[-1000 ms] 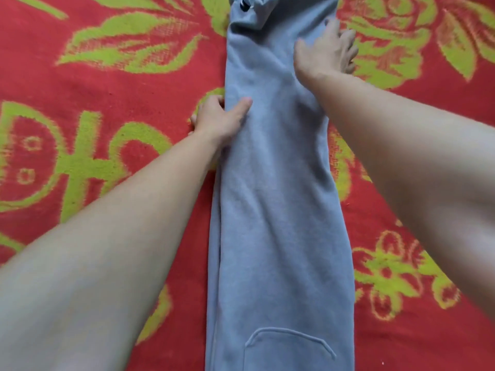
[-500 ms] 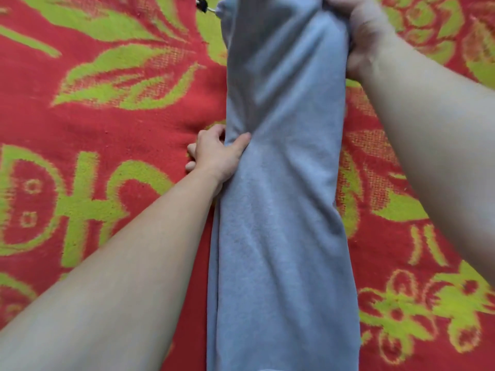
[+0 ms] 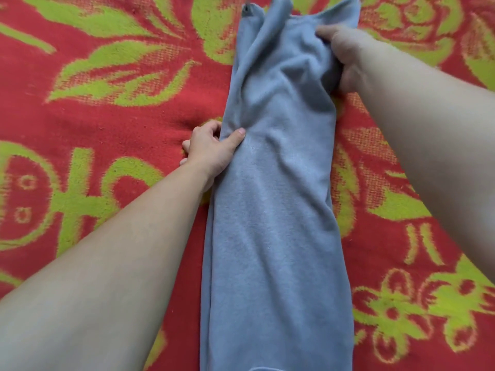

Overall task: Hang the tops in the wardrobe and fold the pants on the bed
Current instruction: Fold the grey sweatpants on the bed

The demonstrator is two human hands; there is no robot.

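Observation:
Light blue-grey sweatpants (image 3: 276, 223) lie lengthwise on the bed, legs stacked, running from the bottom edge to the top of the view. My left hand (image 3: 211, 148) grips the pants' left edge at mid-length, thumb on top and fingers tucked under. My right hand (image 3: 345, 57) clutches a bunch of the fabric near the far end, which is lifted and wrinkled. A drawstring tip (image 3: 245, 9) shows at the top. The edge of a pocket peeks in at the bottom.
The bed is covered by a red blanket (image 3: 107, 124) with yellow-green flower and leaf patterns, filling the whole view on both sides of the pants. No tops or wardrobe are visible.
My right hand went from lying flat on the pants to gripping the far end and has pulled it back toward me, bunching the fabric. My left hand has stayed on the left edge.

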